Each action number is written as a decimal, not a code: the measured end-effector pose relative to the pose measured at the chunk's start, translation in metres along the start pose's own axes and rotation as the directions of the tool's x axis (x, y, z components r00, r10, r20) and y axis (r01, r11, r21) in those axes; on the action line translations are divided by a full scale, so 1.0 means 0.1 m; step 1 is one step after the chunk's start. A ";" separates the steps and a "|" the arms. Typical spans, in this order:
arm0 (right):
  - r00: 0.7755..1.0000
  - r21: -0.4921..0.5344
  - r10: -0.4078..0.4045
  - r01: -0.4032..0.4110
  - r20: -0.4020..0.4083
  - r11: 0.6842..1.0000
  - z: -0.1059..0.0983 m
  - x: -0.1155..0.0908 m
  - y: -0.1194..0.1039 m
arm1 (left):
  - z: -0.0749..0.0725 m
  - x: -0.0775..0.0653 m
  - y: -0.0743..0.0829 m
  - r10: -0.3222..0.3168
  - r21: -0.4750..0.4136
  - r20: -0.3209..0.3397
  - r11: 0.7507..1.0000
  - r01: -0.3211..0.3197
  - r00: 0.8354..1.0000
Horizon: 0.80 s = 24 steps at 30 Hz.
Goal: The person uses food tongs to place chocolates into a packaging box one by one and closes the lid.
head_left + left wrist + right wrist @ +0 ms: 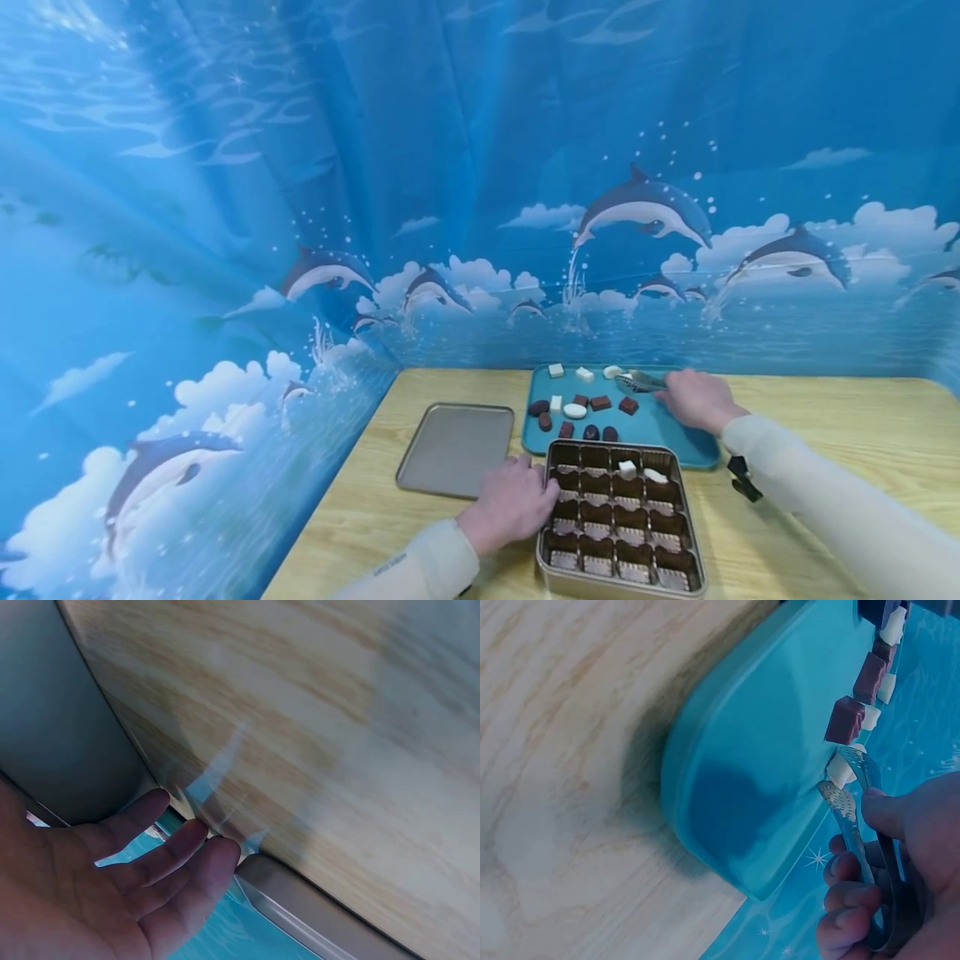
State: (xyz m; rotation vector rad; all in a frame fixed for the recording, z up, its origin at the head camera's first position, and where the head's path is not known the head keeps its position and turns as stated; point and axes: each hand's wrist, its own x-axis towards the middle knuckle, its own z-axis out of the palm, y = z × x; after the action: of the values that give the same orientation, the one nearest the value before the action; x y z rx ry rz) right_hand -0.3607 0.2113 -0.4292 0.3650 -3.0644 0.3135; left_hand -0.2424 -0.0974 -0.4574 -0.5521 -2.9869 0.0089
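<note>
My right hand (699, 402) grips metal tongs (849, 825) over the far side of the blue tray (663, 429). The perforated tips of the tongs stand on either side of a white chocolate (838, 772); whether they squeeze it I cannot tell. My left hand (512, 502) rests at the left side of the metal box (622, 583), its fingers extended and only slightly bent. Inside the box is a brown divided insert (596, 529). A white chocolate (627, 468) and another white piece (656, 476) lie in its far-right part.
Dark chocolates (600, 403) and white ones (575, 411) are spread over the left half of the tray. A flat metal lid (456, 450) lies left of the box on the wooden table (375, 492). Behind the table hangs a blue dolphin-print curtain (480, 167).
</note>
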 end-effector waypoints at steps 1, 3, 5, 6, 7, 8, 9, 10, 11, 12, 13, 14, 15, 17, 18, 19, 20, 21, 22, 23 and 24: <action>1.000 0.002 0.001 -0.001 -0.006 1.000 0.00 -0.01 0.00 | 0.00 0.00 0.00 0.002 0.002 -0.001 1.000 -0.002 1.000; 1.000 0.011 0.000 0.000 -0.014 1.000 -0.02 -0.04 0.00 | 0.01 0.01 0.01 0.005 0.004 0.001 1.000 -0.005 1.000; 1.000 0.021 -0.007 0.007 -0.016 1.000 -0.06 -0.07 0.00 | 0.01 0.01 0.01 0.004 0.003 0.008 1.000 -0.004 1.000; 1.000 0.024 -0.011 0.012 -0.020 1.000 -0.08 -0.09 0.00 | 0.01 0.01 0.01 0.005 0.003 0.011 1.000 -0.005 1.000; 1.000 0.026 -0.014 0.015 -0.025 1.000 -0.11 -0.11 -0.01 | 0.01 0.01 0.01 0.005 0.000 0.013 1.000 -0.005 1.000; 0.999 0.026 -0.016 0.017 -0.033 1.000 -0.13 -0.13 -0.02 | 0.01 0.01 0.01 0.005 -0.003 0.013 1.000 -0.005 1.000; 0.999 0.024 -0.021 0.022 -0.041 0.999 -0.16 -0.15 -0.02 | 0.00 0.01 0.00 0.006 -0.004 0.011 1.000 -0.006 1.000; 0.999 0.022 -0.026 0.027 -0.047 0.999 -0.19 -0.17 -0.03 | -0.01 0.01 0.00 0.008 -0.007 0.009 1.000 -0.008 1.000; 0.998 0.017 -0.030 0.031 -0.053 0.999 -0.22 -0.19 -0.04 | -0.01 0.01 0.00 0.009 -0.008 0.007 1.000 -0.009 1.000; 0.998 0.015 -0.036 0.037 -0.055 0.999 -0.24 -0.22 -0.05 | -0.01 0.01 0.00 0.011 -0.006 0.004 1.000 -0.011 1.000; 0.998 0.016 -0.042 0.043 -0.053 0.999 -0.26 -0.24 -0.06 | -0.02 0.01 -0.01 0.010 -0.007 0.004 1.000 -0.010 1.000; 0.997 0.014 -0.052 0.052 -0.054 0.999 -0.28 -0.26 -0.06 | -0.02 0.01 -0.01 0.009 -0.007 0.004 1.000 -0.009 1.000; 0.997 0.016 -0.060 0.060 -0.052 0.998 -0.30 -0.29 -0.07 | -0.02 0.01 -0.01 0.008 -0.005 0.005 1.000 -0.008 1.000; 0.996 0.022 -0.076 0.078 -0.053 0.997 -0.33 -0.35 -0.10 | -0.01 0.01 -0.01 0.006 -0.001 0.009 1.000 -0.006 1.000; 0.995 0.026 -0.087 0.089 -0.058 0.996 -0.35 -0.39 -0.11 | -0.01 0.01 -0.01 0.005 0.001 0.011 1.000 -0.005 1.000; 0.992 0.021 -0.103 0.105 -0.069 0.994 -0.37 -0.43 -0.12 | 0.00 0.02 -0.01 0.003 0.003 0.012 1.000 -0.003 1.000; 0.989 0.012 -0.121 0.122 -0.086 0.992 -0.38 -0.47 -0.13 | 0.01 0.02 -0.01 0.003 0.005 0.012 1.000 -0.003 1.000; 0.986 0.009 -0.136 0.137 -0.097 0.991 -0.40 -0.52 -0.14 | 0.01 0.02 -0.01 0.002 0.006 0.012 1.000 -0.002 1.000; 0.984 0.013 -0.143 0.145 -0.102 0.989 -0.41 -0.56 -0.16 | 0.01 0.02 -0.01 0.001 0.006 0.013 1.000 -0.001 1.000; 0.982 0.015 -0.152 0.154 -0.109 0.988 -0.42 -0.61 -0.18 | 0.02 0.02 0.00 0.000 0.007 0.014 1.000 0.000 1.000; 0.980 0.016 -0.162 0.165 -0.114 0.986 -0.44 -0.66 -0.20 | 0.02 0.02 0.00 0.000 0.007 0.015 1.000 0.000 1.000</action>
State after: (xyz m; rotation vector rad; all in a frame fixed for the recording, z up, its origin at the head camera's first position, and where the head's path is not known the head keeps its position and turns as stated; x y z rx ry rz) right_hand -0.2916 0.2162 -0.3867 0.5763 -2.8998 0.3524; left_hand -0.2441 -0.0968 -0.4590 -0.5537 -3.0002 0.0235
